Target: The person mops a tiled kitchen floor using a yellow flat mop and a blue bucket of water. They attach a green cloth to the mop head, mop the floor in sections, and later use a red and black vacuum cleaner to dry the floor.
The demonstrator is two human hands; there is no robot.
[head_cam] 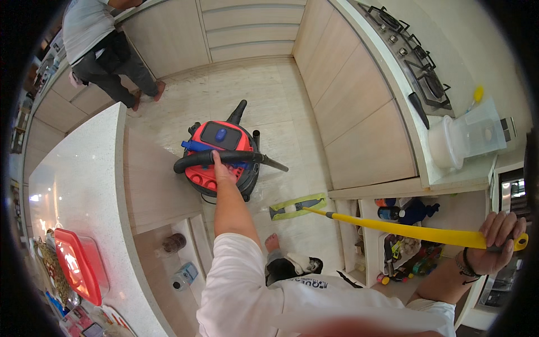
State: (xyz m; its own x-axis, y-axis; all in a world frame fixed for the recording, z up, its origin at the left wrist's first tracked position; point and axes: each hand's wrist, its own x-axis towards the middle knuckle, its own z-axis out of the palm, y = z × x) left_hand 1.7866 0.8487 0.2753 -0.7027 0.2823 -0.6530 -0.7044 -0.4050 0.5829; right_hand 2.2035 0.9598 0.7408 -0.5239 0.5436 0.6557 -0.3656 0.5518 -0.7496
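A red and black canister vacuum cleaner [208,179] stands on the tiled floor ahead of me. My left hand [223,168] reaches down to it and grips something by the black hose [240,156], which lies across its top; the fingers are partly hidden. My right hand [497,244] is closed round the upper end of a yellow mop handle [404,229]. The handle slants down to a flat mop head with a green-edged pad [278,212], resting on the floor to the right of the vacuum cleaner, near my bare foot [272,242].
A person [122,54] stands at the far left counter. A white island countertop [92,177] is on my left, bearing a red-lidded container [78,265]. On the right, the counter holds a gas hob [412,59], a knife [419,110] and plastic containers [446,143], above open shelves with bottles.
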